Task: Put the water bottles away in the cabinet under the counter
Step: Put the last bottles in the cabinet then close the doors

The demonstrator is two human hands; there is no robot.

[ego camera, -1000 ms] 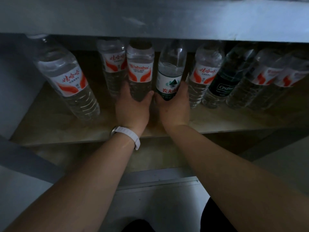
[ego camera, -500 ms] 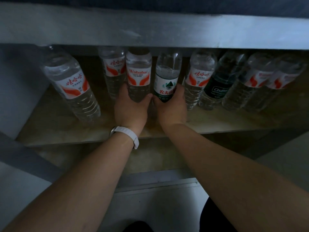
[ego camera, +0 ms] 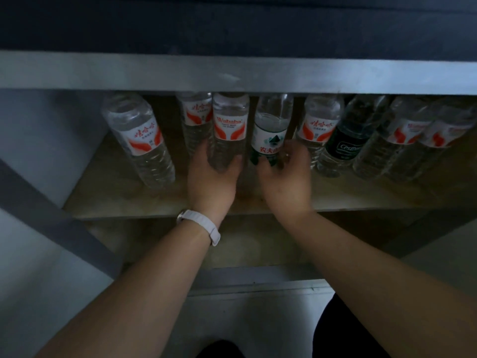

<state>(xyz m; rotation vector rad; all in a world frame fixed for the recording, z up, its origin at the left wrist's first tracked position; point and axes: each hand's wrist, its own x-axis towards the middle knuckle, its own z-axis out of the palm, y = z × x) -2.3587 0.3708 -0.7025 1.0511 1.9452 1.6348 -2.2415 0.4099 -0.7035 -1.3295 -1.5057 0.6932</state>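
Standing bottles in the row across the middle of the frame, the left hand (ego camera: 211,182) is wrapping its fingers (ego camera: 200,155) round the base of the red-labelled bottle (ego camera: 228,130) on the cabinet shelf (ego camera: 103,197), while the right hand (ego camera: 284,179) is hovering with fingers (ego camera: 293,153) loose and spread, gripping nothing, just beside the foot of the green-labelled bottle (ego camera: 269,135). Judging by this, each bottle should be sitting flat and close to its neighbours, without knocking them, before release. The red label is reading "Wahaha", the green one is showing 农夫, and a black-labelled bottle (ego camera: 346,146) right of centre is showing a blurred word beginning "Ces".
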